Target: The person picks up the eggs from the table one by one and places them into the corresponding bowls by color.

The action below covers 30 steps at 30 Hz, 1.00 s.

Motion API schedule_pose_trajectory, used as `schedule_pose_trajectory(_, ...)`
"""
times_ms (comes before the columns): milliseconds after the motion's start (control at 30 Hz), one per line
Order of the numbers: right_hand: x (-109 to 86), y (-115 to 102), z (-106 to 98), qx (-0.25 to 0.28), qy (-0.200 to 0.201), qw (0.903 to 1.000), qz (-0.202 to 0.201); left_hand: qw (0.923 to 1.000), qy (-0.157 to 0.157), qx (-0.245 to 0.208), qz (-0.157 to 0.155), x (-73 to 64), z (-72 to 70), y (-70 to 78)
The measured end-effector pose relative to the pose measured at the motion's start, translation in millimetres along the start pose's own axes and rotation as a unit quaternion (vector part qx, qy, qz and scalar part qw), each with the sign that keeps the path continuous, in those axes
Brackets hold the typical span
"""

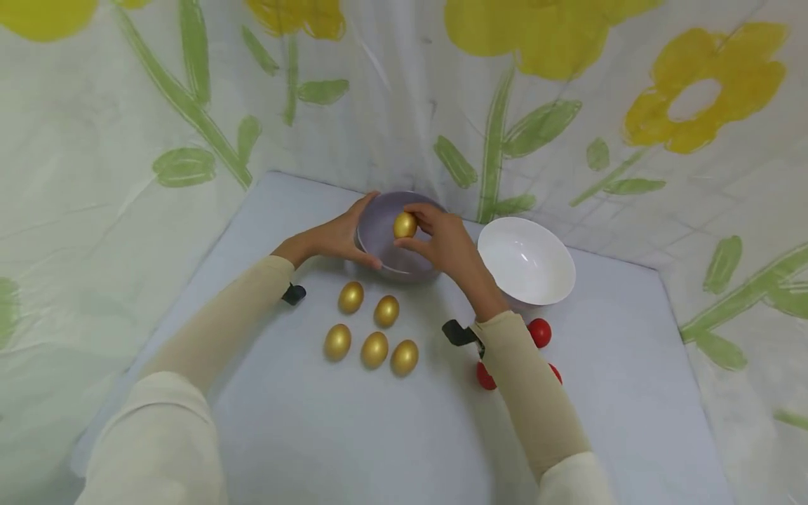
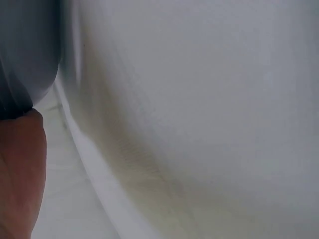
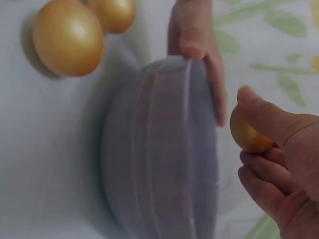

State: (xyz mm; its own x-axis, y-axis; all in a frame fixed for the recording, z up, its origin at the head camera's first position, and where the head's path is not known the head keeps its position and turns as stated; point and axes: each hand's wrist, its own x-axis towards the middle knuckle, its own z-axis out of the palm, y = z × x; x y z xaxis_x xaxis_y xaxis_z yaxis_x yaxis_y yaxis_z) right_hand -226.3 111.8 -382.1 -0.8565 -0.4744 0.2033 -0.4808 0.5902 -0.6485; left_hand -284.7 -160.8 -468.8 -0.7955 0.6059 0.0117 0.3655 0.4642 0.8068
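Observation:
My right hand (image 1: pixel 449 242) pinches a golden egg (image 1: pixel 404 226) between thumb and fingers. In the head view it overlaps the inside of a purple-grey bowl (image 1: pixel 379 231); the right wrist view shows the egg (image 3: pixel 244 134) above the bowl's rim. My left hand (image 1: pixel 337 237) holds that bowl at its left side, thumb towards me and fingers round the far side. Several more golden eggs lie on the table in front of the bowl, among them one egg (image 1: pixel 351 297) at the back left and another (image 1: pixel 405 358) at the front right.
A white bowl (image 1: pixel 530 263) stands to the right of the purple-grey one. Red round things, one of them a red ball (image 1: pixel 539 332), lie around my right sleeve, which partly hides others. A flowered curtain (image 1: pixel 391 126) hangs behind the table (image 1: pixel 353 435).

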Motion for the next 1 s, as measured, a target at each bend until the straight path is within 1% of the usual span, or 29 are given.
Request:
schedule_pose_trajectory(100, 20.9, 7.9, 11.2, -0.034, -0.014, 0.9993, 0.011, 0.9998, -0.006, 0.016, -0.003, -1.9, -2.6, 0.5)
schedule_pose_trajectory(200, 37.3, 15.5, 23.9, -0.068, -0.022, 0.9972, 0.023, 0.9992, -0.002, 0.040, -0.003, -3.7, -4.6, 1.9)
schedule_pose_trajectory(367, 54.0, 23.8, 40.4, -0.098, -0.023, 0.9939, 0.045, 0.9983, 0.007, 0.057, 0.000, -3.1, -1.1, 5.9)
schedule_pose_trajectory(467, 58.2, 25.9, 47.6, -0.114, -0.022, 0.9916, 0.058, 0.9990, 0.014, 0.042, 0.005, -2.2, 3.0, 6.2)
schedule_pose_trajectory(600, 59.0, 32.6, 56.7, -0.126, -0.033, 0.9888, 0.073, 0.9995, 0.023, 0.022, 0.005, 0.7, 8.0, 4.2)
schedule_pose_trajectory(700, 59.3, 38.5, 65.2, -0.127, -0.043, 0.9882, 0.073, 0.9996, 0.024, 0.018, 0.000, 1.1, 10.1, 1.9)
schedule_pose_trajectory(800, 58.4, 39.7, 71.1, -0.121, -0.043, 0.9892, 0.072, 0.9995, 0.025, 0.018, 0.002, -0.4, 10.8, 0.6)
schedule_pose_trajectory(1000, 56.6, 39.3, 72.9, -0.112, -0.034, 0.9897, 0.082, 0.9994, 0.025, 0.023, 0.008, -0.1, 10.2, 1.1)
